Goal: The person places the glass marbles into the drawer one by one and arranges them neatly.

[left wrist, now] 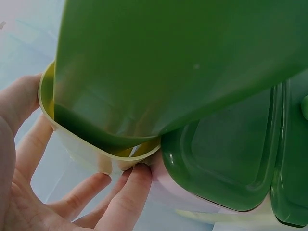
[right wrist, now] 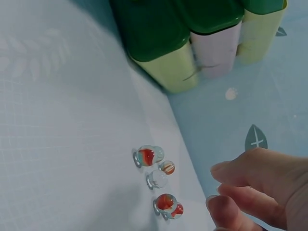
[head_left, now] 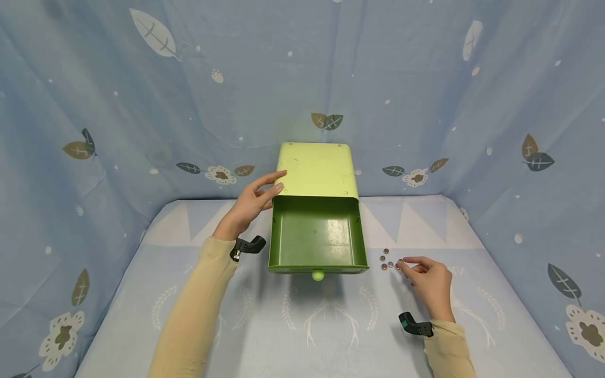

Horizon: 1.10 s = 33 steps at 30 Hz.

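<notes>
We see glass marbles (right wrist: 157, 179) on the table (head_left: 283, 331), right of the pulled-out green drawer (head_left: 314, 241). Our right hand (head_left: 431, 282) hovers near them, fingers loosely bent, grasping nothing. Our left hand (head_left: 247, 209), fingers spread, touches the yellow-green case (head_left: 316, 170) at left. Patterned cloth (head_left: 264, 100) hangs far behind.

A pulled-out green drawer (head_left: 316, 236) gapes upward in front of its yellow-green casing (head_left: 315, 168), leaving broad access from above. The casing walls off the rear, the round knob (head_left: 318, 275) juts out in front, and the left hand (head_left: 248, 205) blocks the casing's left side. A narrow strip of tablecloth (head_left: 302, 336) separates the drawer from loose marbles (head_left: 384, 266), whose right flank the right hand (head_left: 430, 281) crowds. Behind, a blue curtain (head_left: 302, 79) bars passage; open table stretches nearest the viewer.
</notes>
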Each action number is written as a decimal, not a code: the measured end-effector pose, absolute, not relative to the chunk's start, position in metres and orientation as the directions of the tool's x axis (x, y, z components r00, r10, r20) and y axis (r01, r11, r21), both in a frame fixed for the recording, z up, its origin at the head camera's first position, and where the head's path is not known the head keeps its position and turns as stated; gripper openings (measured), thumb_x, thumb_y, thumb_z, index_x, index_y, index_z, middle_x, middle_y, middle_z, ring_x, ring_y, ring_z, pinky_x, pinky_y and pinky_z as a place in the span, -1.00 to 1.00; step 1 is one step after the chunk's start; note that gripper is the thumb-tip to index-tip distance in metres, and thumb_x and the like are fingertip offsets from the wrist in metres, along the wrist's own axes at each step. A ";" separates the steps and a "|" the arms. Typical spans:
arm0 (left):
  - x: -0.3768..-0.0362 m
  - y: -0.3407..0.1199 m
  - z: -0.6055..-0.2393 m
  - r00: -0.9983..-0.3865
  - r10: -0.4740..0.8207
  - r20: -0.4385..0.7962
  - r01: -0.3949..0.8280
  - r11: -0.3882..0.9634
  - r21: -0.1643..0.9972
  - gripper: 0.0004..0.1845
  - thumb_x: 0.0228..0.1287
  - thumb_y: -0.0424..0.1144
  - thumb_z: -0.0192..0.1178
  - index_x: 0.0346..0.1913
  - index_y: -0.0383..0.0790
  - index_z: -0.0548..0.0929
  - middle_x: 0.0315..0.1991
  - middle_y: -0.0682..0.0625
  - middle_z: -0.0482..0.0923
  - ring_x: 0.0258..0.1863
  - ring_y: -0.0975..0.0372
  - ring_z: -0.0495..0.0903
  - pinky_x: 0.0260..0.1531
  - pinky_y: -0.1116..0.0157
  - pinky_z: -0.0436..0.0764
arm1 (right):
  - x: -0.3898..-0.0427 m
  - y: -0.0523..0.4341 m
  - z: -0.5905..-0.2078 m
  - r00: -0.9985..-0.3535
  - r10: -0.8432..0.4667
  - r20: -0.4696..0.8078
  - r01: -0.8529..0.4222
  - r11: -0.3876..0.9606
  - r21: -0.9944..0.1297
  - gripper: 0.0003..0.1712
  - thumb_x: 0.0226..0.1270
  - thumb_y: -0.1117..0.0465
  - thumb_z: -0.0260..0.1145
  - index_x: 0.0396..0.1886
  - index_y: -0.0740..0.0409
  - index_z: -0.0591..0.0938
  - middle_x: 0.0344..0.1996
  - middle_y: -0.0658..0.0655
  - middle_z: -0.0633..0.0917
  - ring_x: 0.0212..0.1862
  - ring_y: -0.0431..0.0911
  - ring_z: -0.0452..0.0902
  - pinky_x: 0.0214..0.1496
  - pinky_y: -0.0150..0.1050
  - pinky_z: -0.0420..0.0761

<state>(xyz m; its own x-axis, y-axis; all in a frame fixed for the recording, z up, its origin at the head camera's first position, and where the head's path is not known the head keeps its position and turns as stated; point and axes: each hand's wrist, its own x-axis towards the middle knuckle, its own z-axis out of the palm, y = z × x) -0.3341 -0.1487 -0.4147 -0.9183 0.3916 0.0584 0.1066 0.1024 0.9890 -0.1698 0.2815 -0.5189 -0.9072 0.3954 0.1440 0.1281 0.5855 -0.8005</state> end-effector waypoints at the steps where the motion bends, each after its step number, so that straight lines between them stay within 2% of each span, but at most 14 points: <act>1: -0.334 -0.149 -0.415 -0.918 0.393 0.059 0.107 0.102 0.989 -0.44 0.68 0.13 0.24 0.62 0.31 0.50 0.60 0.00 0.21 0.54 0.01 0.37 0.53 -0.21 0.39 | -0.170 0.282 -0.520 -0.907 0.396 0.144 0.130 0.587 -0.799 -0.75 0.39 0.22 0.64 -0.08 0.31 0.88 -0.55 0.19 0.75 -0.58 0.04 0.63 -0.59 -0.34 0.46; 14: -0.332 -0.150 -0.416 -0.917 0.395 0.065 0.116 0.107 0.988 -0.44 0.67 0.15 0.25 0.62 0.32 0.50 0.62 0.01 0.21 0.52 0.00 0.39 0.51 -0.20 0.42 | -0.171 0.280 -0.527 -0.916 0.383 0.118 0.147 0.594 -0.791 -0.76 0.40 0.24 0.62 -0.06 0.32 0.88 -0.57 0.19 0.72 -0.61 0.02 0.60 -0.63 -0.31 0.46; 22: -0.331 -0.150 -0.415 -0.916 0.395 0.067 0.117 0.104 0.988 -0.44 0.67 0.14 0.25 0.62 0.32 0.50 0.61 0.01 0.21 0.52 0.00 0.39 0.52 -0.20 0.41 | -0.174 0.279 -0.530 -0.914 0.391 0.110 0.166 0.606 -0.778 -0.78 0.40 0.25 0.60 -0.09 0.33 0.88 -0.57 0.14 0.70 -0.61 -0.06 0.56 -0.63 -0.31 0.43; 33: -0.330 -0.150 -0.416 -0.915 0.398 0.067 0.116 0.101 0.988 -0.43 0.68 0.14 0.24 0.63 0.29 0.49 0.63 0.00 0.20 0.55 0.00 0.36 0.53 -0.20 0.39 | -0.174 0.281 -0.538 -0.913 0.392 0.115 0.166 0.614 -0.772 -0.79 0.41 0.27 0.59 -0.08 0.32 0.88 -0.60 0.11 0.70 -0.62 -0.05 0.59 -0.63 -0.31 0.46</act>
<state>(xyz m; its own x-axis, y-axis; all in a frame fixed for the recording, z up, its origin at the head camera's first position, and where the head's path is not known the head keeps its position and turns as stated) -0.3305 -0.1503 -0.4157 -0.9149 0.3981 0.0666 0.1158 0.1009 0.9881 -0.1744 0.2810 -0.5381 -0.9128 0.3919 0.1150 0.1663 0.6138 -0.7718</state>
